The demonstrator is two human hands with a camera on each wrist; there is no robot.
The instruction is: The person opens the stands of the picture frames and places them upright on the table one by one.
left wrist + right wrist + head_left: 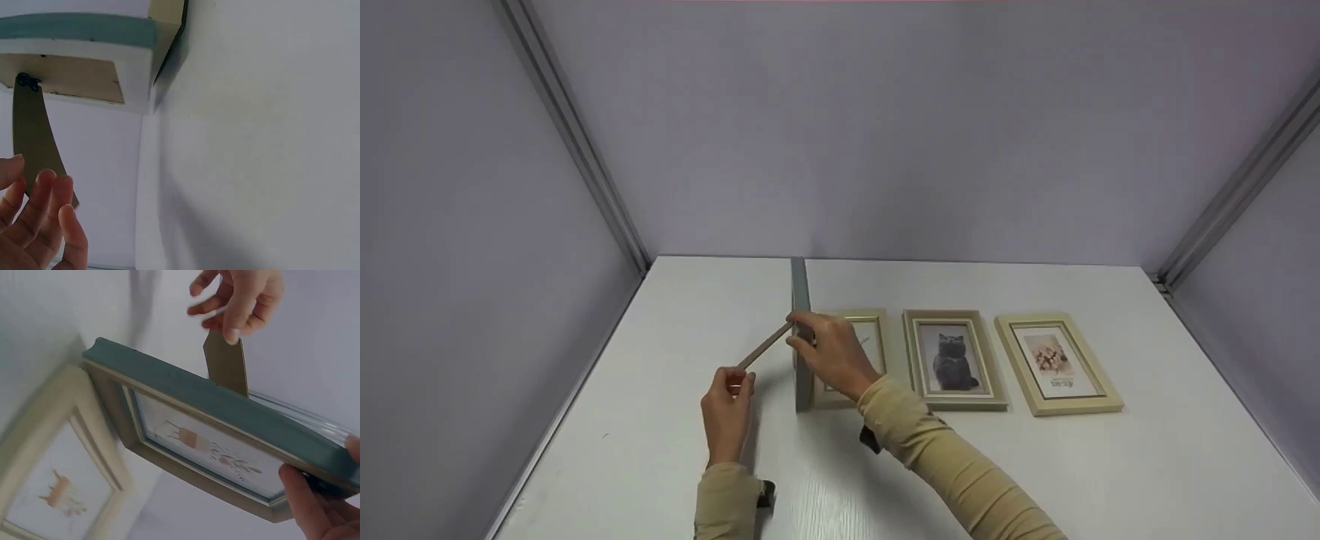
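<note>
A blue-green picture frame [800,289] stands on edge on the table, its thin side towards the head camera. My right hand [840,352] grips its upper edge; the right wrist view shows fingers [306,500] on the front border. The front holds a print [202,447] of leaves and an orange shape. From the back board [90,79] a flat brown stand leg [766,345] swings out, hinged on dark metal [28,81]. My left hand [727,409] pinches the free end of this leg between thumb and fingers.
Right of the standing frame, a cream frame [874,315] lies partly hidden behind it and my right hand. Further right lie a frame with a cat picture [952,360] and a cream frame with a flower picture [1057,364]. Grey walls [885,150] enclose the white table [622,450].
</note>
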